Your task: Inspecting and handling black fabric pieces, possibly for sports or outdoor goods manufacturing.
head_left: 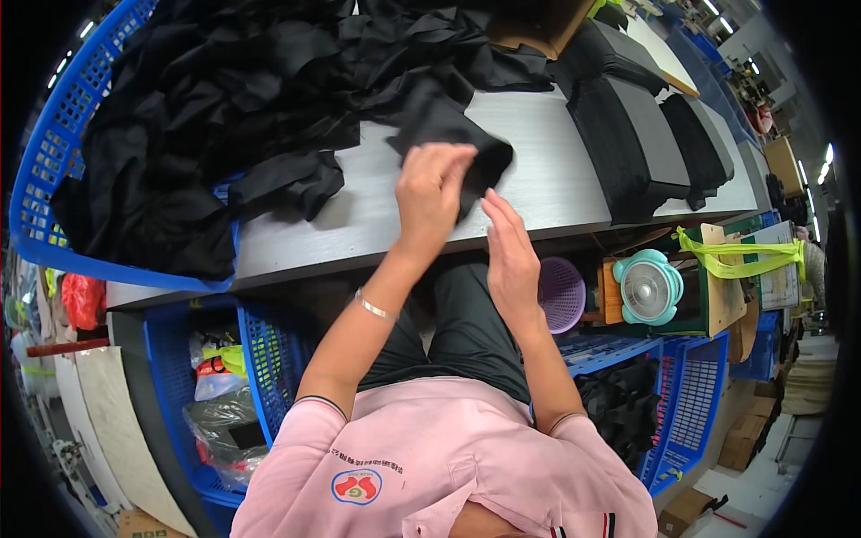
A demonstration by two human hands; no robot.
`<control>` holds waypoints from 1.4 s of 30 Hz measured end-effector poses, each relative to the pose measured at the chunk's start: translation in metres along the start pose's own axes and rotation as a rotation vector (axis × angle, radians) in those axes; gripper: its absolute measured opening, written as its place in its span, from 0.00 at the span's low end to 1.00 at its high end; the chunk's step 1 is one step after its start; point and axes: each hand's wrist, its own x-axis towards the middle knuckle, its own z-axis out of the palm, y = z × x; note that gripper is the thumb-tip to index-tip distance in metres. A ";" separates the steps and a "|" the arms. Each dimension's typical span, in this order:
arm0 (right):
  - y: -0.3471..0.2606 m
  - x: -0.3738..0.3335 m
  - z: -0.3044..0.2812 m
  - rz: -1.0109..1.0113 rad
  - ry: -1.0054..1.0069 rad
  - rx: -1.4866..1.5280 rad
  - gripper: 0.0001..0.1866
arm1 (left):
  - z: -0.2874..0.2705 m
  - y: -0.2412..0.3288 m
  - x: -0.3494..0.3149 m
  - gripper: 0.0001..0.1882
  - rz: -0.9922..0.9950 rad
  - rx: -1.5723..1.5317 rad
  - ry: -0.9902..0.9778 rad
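Observation:
Over the front of the light grey table, my left hand pinches a black fabric piece between thumb and fingers. The piece is blurred, with its far end close to the table and a folded part at the right. My right hand is just right of it near the table edge, fingers stretched out and holding nothing that I can see. A big loose heap of black fabric covers the table's left and back. To the right lie neat stacks of folded black pieces.
A blue basket borders the heap at the left. Below the table are a blue crate with bagged items, a purple bin, a turquoise fan and another blue crate. An open cardboard box stands at the back.

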 end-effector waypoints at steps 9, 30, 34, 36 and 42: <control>0.033 -0.025 0.026 0.216 -0.418 -0.136 0.16 | -0.042 0.097 -0.106 0.08 -0.032 -0.385 -0.522; -0.016 -0.015 0.052 0.333 -0.286 -0.136 0.12 | -0.077 -0.010 -0.040 0.22 -0.507 -0.518 -0.400; -0.024 -0.031 0.055 0.381 -0.271 -0.182 0.12 | -0.081 -0.030 -0.043 0.20 -0.557 -0.471 -0.457; -0.021 -0.029 0.053 0.392 -0.256 -0.260 0.11 | -0.086 -0.032 -0.047 0.22 -0.470 -0.336 -0.467; -0.010 0.001 0.029 0.367 -0.336 -0.865 0.11 | -0.109 0.029 -0.082 0.43 -0.173 -0.365 -0.367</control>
